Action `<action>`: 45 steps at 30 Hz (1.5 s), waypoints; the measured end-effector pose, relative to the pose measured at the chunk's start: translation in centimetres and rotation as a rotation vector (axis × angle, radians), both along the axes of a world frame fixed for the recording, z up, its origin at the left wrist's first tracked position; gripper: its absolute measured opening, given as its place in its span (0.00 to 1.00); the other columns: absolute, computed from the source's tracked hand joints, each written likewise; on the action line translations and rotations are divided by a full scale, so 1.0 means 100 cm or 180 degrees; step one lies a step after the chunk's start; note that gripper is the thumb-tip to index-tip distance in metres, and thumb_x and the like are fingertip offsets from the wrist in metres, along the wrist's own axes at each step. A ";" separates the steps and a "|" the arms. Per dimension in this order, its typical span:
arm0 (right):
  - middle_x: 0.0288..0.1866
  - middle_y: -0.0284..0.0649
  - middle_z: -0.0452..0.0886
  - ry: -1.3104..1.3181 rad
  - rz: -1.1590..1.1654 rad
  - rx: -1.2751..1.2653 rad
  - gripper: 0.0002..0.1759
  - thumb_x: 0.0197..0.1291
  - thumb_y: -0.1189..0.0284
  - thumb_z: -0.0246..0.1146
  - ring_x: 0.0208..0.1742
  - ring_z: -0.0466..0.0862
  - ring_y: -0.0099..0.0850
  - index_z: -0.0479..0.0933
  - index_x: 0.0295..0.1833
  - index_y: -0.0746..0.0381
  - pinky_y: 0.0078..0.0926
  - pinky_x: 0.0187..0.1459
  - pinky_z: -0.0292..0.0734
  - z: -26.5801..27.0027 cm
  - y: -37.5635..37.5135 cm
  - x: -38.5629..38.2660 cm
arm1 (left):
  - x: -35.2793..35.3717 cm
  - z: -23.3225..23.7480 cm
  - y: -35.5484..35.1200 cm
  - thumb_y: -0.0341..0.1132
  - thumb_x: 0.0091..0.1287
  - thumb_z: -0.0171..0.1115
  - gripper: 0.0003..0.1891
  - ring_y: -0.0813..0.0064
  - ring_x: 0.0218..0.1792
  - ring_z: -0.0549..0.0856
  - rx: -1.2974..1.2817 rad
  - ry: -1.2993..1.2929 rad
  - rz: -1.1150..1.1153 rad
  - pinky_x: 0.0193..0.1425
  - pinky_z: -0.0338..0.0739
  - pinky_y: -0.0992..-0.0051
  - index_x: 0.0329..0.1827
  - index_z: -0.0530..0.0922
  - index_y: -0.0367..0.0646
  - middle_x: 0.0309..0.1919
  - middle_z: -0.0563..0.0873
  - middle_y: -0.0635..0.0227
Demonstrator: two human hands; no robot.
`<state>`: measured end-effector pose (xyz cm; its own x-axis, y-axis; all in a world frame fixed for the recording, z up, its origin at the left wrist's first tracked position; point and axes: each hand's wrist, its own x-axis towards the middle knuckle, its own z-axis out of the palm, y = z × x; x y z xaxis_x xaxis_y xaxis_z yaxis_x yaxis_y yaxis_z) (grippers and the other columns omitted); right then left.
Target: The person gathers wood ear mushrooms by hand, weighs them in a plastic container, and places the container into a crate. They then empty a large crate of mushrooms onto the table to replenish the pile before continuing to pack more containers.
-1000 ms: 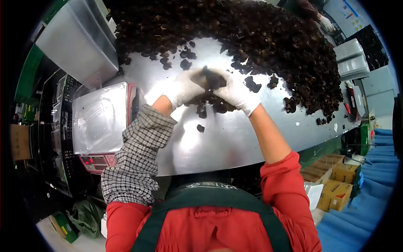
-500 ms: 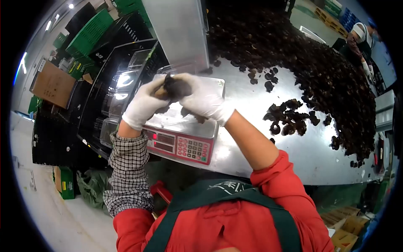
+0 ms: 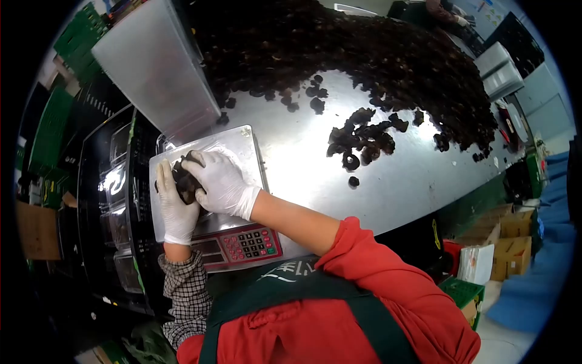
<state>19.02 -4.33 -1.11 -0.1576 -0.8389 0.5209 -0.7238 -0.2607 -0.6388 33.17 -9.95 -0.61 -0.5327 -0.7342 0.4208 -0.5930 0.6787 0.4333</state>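
Dark brown, wrinkled fungus-like pieces (image 3: 183,181) are gathered between my two white-gloved hands, over the steel plate (image 3: 245,145) of a red weighing scale (image 3: 273,244). My left hand (image 3: 177,209) holds them from the left, fingers pointing up and away. From the right, my right hand (image 3: 221,184) curls its fingers over their top. Whether a clear container lies under the pieces cannot be made out. The scale's keypad shows below my right wrist, and its display is partly behind my left wrist.
A large heap of dark pieces (image 3: 388,54) covers the back of the steel table (image 3: 303,182); a small cluster (image 3: 364,139) lies right of the scale. A translucent bin (image 3: 154,67) stands behind the scale. Black crates (image 3: 100,212) with clear boxes are at left. A co-worker's arm (image 3: 445,13) shows top right.
The view has swung right. Both hands have come down with the pieces toward the scale plate, and my right hand now lies more over them.
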 end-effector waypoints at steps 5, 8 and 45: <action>0.60 0.54 0.74 -0.0402 0.0168 0.0062 0.19 0.48 0.73 0.60 0.60 0.72 0.49 0.78 0.50 0.63 0.46 0.66 0.63 0.008 0.005 -0.006 | 0.012 0.035 -0.004 0.28 0.50 0.71 0.45 0.51 0.69 0.68 0.0447 -0.0040 -0.0481 0.71 0.66 0.64 0.73 0.59 0.40 0.68 0.67 0.48; 0.56 0.52 0.76 -0.0194 0.0238 0.0049 0.18 0.50 0.76 0.56 0.57 0.75 0.44 0.78 0.50 0.63 0.41 0.63 0.67 0.003 -0.004 -0.007 | 0.014 0.034 -0.015 0.31 0.48 0.74 0.45 0.52 0.65 0.72 0.0941 -0.0530 -0.0623 0.68 0.68 0.63 0.72 0.62 0.40 0.65 0.72 0.50; 0.33 0.37 0.81 0.1384 0.0771 0.0513 0.03 0.51 0.73 0.65 0.41 0.79 0.38 0.80 0.33 0.58 0.36 0.48 0.72 0.033 0.007 -0.057 | 0.057 0.004 0.026 0.32 0.51 0.72 0.17 0.62 0.44 0.82 -0.0235 0.0446 -0.1158 0.51 0.76 0.63 0.45 0.81 0.41 0.40 0.84 0.65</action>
<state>13.29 -3.65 2.21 0.2533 -0.8994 0.3562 -0.8623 -0.3768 -0.3384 38.83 -7.31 -0.24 -0.6862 -0.4731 0.5525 -0.2466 0.8659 0.4352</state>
